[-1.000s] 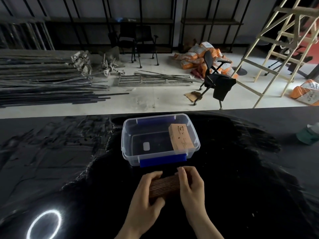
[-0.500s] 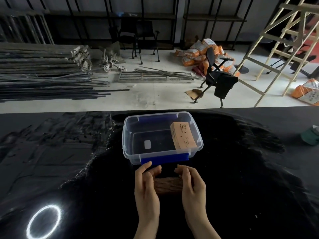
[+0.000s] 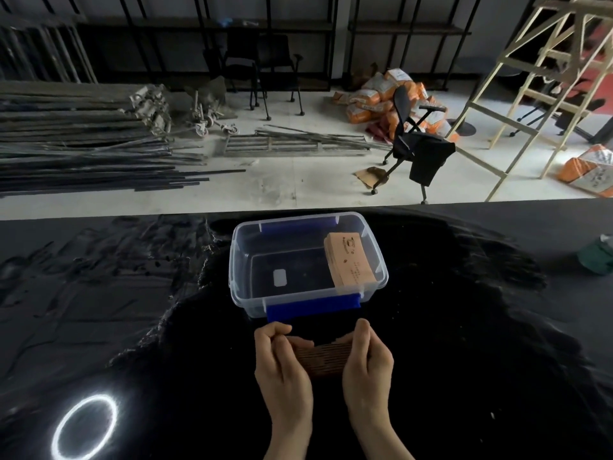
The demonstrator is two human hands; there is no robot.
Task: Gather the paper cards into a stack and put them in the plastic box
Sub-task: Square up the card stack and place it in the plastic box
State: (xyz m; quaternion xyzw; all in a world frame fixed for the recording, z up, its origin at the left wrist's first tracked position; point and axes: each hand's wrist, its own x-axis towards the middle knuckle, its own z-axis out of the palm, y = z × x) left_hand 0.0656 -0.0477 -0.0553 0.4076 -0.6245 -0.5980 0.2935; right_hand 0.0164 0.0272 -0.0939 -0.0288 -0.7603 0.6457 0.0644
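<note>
A brown stack of paper cards (image 3: 324, 359) stands on edge on the black table, just in front of the clear plastic box (image 3: 240, 260) with blue clips. My left hand (image 3: 282, 363) presses its left end and my right hand (image 3: 366, 363) its right end, so the stack is squeezed between them. Inside the box, another stack of brown cards (image 3: 348, 262) leans against the right wall. A small white label shows on the box floor. The bottom of the held stack is hidden by my hands.
The black glossy table (image 3: 464, 327) ends right behind the box. A ring-light reflection (image 3: 84, 426) glows at the near left. A green object (image 3: 597, 257) lies at the far right edge. Beyond are the floor, metal rods, chairs and a wooden ladder.
Both hands shifted from lying over the stack to gripping its two ends. The stack now stands more upright and squarer. The box and the cards inside it stayed put.
</note>
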